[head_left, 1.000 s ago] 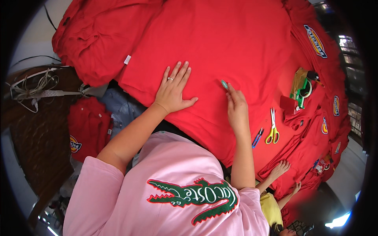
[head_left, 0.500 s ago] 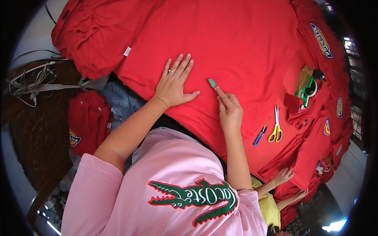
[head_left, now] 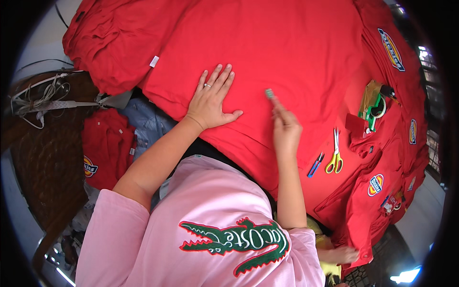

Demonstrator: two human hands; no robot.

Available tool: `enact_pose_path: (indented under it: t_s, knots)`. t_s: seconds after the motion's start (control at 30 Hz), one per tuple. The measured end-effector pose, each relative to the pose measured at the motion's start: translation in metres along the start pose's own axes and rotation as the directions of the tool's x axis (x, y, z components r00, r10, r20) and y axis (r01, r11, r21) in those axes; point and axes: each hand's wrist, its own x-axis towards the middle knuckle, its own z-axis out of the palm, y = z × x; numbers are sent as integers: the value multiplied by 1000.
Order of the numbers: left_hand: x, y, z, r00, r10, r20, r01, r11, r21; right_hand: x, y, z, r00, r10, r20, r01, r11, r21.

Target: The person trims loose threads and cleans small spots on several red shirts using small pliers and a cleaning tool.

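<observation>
Left hand (head_left: 209,106), flat and released, rests on the smooth red fabric (head_left: 267,43); right hand (head_left: 287,129) pinches a small green tool (head_left: 269,93) over it. Apparently surface tidying, the next move requiring steady fabric.

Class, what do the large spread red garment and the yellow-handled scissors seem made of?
The large spread red garment: soft, matt fabric, possibly cotton knit, as it drapes in gentle folds. The yellow-handled scissors: metal blades, judging by their pale sheen; handles probably smooth plastic, being evenly coloured.

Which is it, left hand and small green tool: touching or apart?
Apart. Head view shows red cloth between the left hand and the small green tool.
</observation>
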Motion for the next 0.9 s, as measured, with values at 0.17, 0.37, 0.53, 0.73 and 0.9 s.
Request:
enact_pose_path:
  t_s: [0.17, 0.37, 0.53, 0.73, 0.9]
  knots:
    - [0, -1, 2, 1000, -3, -3, 3, 1000, 0, -7, -7, -4, 930, -152, 336, 181, 982, -59]
    - [-1, 0, 0, 1000, -10, 12, 10, 1000, -4, 3, -4, -12, 995, -89, 45, 95, 985, -141]
    - [0, -1, 1, 1000, -1, -3, 1, 1000, 3, 3, 1, -15, 986, -167, 15, 165, 950, -264]
    - [2, 0, 1, 1000, 1, 13, 0, 1000, -12, -17, -4, -1, 935, -295, 199, 336, 916, -220]
    - [1, -1, 1, 1000, -8, 10, 8, 1000, -8, 7, 2, -22, 977, -214, -18, 195, 918, -344]
